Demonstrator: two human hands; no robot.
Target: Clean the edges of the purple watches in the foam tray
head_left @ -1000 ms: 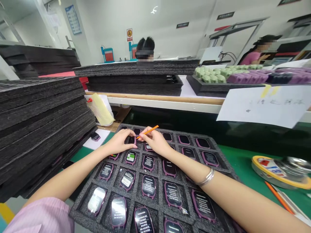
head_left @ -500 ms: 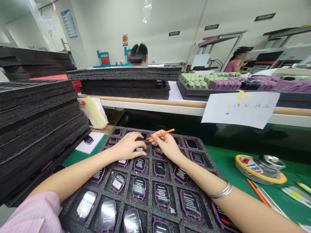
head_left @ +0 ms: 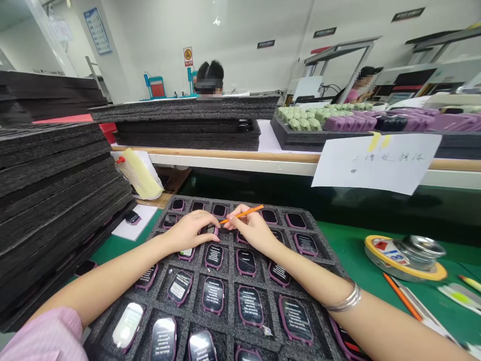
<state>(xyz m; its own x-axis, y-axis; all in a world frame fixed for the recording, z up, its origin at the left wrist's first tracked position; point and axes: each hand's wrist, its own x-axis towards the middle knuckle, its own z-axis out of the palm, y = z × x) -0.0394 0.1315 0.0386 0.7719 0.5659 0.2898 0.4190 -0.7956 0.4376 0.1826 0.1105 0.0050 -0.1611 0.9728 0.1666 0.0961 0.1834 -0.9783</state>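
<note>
Nearest you, rows of smartwatches (head_left: 250, 306) lie in the pockets of a charcoal foam tray (head_left: 330, 260), with purple-rimmed dark faces and their long axes running away from you. Your left hand (head_left: 190, 231) is curled over one watch (head_left: 210, 229) in the second row from the far edge, fingers together and bearing down on it. Your right hand (head_left: 250, 229) pinches an orange stick (head_left: 242, 214) between thumb and forefinger, its other fingers folded in beside the left hand. The stick lies almost level, its long axis running from upper right down to lower left, with its tip aimed at that watch. Your fingers hide the tip, so you can't tell whether it touches the face.

A slip of that tip could scratch the screen, and uneven pressure could tip the watch in its pocket. On your left, the tall stack of foam trays (head_left: 56, 200) overhangs the bench edge and could shift if bumped. On your right, a round tin (head_left: 406, 258) and a loose orange pencil (head_left: 402, 296) sit on the green mat (head_left: 356, 250). Farther off, a handwritten notice (head_left: 376, 163) hangs from the far bench.
</note>
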